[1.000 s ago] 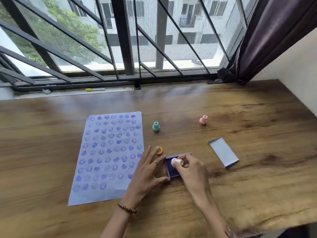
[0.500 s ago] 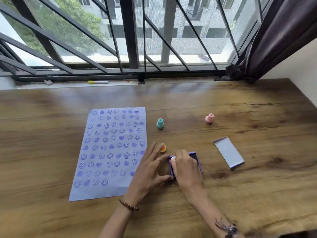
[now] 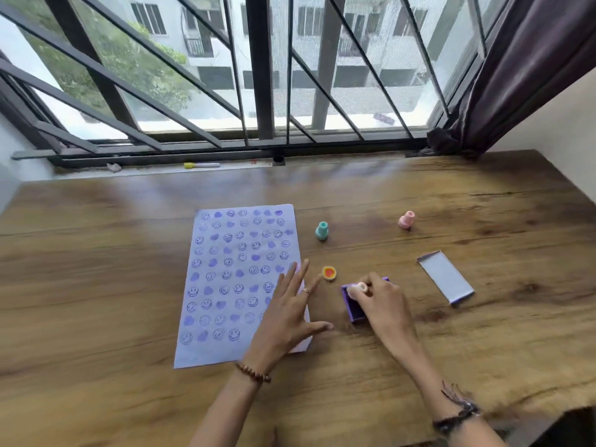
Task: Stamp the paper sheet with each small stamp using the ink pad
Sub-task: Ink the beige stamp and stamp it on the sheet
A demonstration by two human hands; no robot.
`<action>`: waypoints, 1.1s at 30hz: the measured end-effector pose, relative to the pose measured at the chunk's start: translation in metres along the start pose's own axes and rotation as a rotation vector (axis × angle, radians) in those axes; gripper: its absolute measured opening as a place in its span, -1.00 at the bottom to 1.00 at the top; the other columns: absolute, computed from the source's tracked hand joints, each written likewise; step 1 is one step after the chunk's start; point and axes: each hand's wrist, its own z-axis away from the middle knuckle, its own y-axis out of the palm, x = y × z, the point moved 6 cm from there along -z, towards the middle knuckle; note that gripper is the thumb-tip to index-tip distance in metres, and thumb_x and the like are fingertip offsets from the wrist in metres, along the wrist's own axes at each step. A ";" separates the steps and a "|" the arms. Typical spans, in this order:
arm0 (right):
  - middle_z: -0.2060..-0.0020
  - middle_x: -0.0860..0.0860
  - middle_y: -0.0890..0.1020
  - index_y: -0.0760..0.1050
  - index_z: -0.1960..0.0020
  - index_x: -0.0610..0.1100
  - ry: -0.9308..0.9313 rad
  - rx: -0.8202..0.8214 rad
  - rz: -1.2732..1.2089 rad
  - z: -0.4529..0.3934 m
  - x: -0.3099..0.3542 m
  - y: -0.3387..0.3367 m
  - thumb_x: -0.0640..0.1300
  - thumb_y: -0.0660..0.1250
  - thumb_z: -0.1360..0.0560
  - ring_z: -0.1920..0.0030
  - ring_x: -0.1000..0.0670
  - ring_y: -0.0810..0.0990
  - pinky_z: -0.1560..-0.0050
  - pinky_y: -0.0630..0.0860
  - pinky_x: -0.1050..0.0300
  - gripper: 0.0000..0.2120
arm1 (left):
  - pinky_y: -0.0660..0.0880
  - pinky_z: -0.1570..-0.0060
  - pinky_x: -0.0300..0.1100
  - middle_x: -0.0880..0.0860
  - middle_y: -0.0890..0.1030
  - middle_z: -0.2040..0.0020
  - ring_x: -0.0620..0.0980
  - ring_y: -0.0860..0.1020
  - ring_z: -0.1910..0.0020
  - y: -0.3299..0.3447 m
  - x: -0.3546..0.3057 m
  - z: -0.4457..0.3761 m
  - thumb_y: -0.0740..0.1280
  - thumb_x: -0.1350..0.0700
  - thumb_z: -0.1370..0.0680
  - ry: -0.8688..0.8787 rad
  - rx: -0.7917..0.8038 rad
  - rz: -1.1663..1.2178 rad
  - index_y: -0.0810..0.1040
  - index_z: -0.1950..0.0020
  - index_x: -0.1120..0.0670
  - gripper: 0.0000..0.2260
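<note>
A pale sheet of paper (image 3: 225, 279) lies on the wooden table, covered with rows of purple smiley and heart prints. My left hand (image 3: 287, 314) rests flat on its right edge, fingers spread. My right hand (image 3: 380, 301) pinches a small white stamp (image 3: 358, 288) down on the purple ink pad (image 3: 353, 306). A teal stamp (image 3: 322, 230) and a pink stamp (image 3: 406, 220) stand farther back. A small orange and yellow stamp (image 3: 329, 272) lies just beyond my left fingertips.
The ink pad's lid (image 3: 446, 280) lies upturned to the right. The wooden table (image 3: 96, 285) ends at a barred window; a yellow-capped pen (image 3: 201, 165) lies on the sill. A dark curtain (image 3: 516, 75) hangs at the right.
My left hand has slid from beside the ink pad onto the paper's right edge. My right hand still holds the white stamp on the pad. The camera view has shifted.
</note>
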 end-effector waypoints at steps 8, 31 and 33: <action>0.33 -0.07 0.67 0.57 0.16 -0.19 0.396 0.210 -0.967 0.070 0.043 0.057 -0.27 0.35 -0.45 0.33 0.05 0.63 0.36 0.57 0.32 -0.96 | -0.20 -0.45 -0.05 -0.21 -0.11 -0.46 -0.12 -0.29 -0.45 -0.078 0.106 0.072 0.26 -0.29 -0.35 -0.031 0.118 -0.028 0.05 -0.33 -0.37 -0.39; -0.01 -0.13 0.53 0.46 -0.03 -0.20 -0.078 0.016 0.258 0.104 0.130 0.104 -0.21 0.11 -0.57 0.03 -0.16 0.58 0.09 0.45 0.02 -0.83 | -0.33 -0.43 -0.02 -0.10 -0.10 -0.53 -0.08 -0.23 -0.49 -0.061 0.127 0.091 0.28 -0.16 -0.48 -0.046 0.209 -0.007 0.13 -0.41 -0.25 -0.45; 0.00 -0.13 0.53 0.46 -0.01 -0.21 -0.113 0.049 0.306 0.100 0.131 0.107 -0.24 0.12 -0.55 0.03 -0.18 0.57 0.13 0.43 0.03 -0.85 | -0.32 -0.44 -0.01 -0.10 -0.10 -0.53 -0.08 -0.22 -0.49 -0.062 0.127 0.091 0.28 -0.15 -0.47 -0.048 0.209 -0.014 0.13 -0.40 -0.26 -0.45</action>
